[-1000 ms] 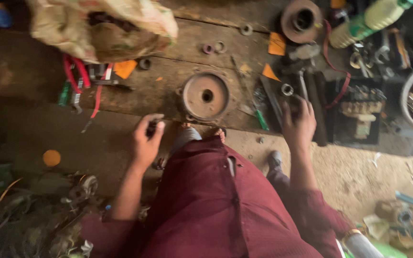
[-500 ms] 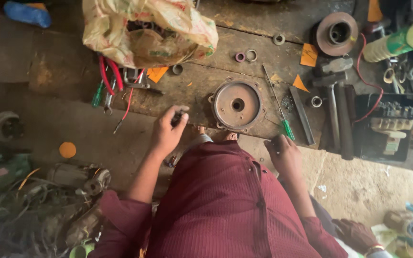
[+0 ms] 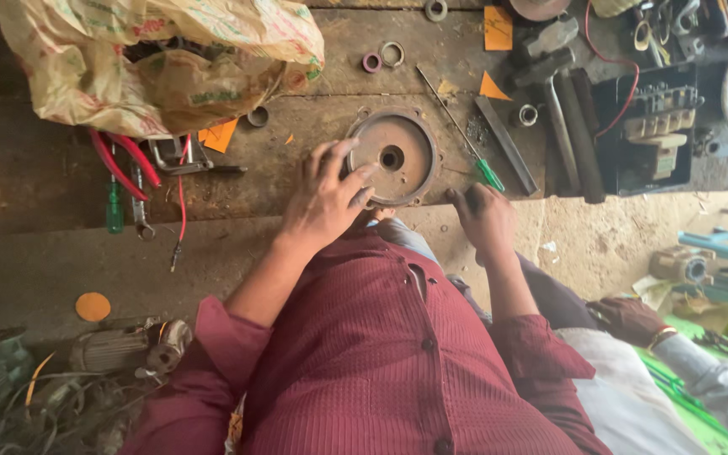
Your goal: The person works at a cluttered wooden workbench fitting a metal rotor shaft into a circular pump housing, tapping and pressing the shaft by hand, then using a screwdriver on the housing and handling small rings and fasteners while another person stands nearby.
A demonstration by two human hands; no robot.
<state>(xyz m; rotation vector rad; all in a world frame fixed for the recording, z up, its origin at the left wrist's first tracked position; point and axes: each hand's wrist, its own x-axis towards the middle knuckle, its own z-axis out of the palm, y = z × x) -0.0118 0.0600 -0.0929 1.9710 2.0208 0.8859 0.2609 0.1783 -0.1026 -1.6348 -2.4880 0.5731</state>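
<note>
I note the round end cover (image 3: 393, 156) lying flat near the front edge of the wooden desk (image 3: 27, 181), dished face up, centre hole showing; that puts it directly before the person and within reach of both arms. My left hand (image 3: 323, 202) rests on its left rim, grip spread apart, fingertips laid over the metal and not closed round it, which I judge serves to steady or turn the cover rather than lift it. My right hand (image 3: 483, 217) sits at the desk edge just right of the cover, fingers curled loosely; I see nothing in it, though whether it pinches some small part I cannot tell. A green-handled screwdriver (image 3: 458, 128) lies just beyond that hand, shaft pointing away. Pliers (image 3: 124, 162) with red handles lie to the left, under a plastic bag (image 3: 153, 63). Another person's sleeve (image 3: 709, 375) shows at lower right.
</note>
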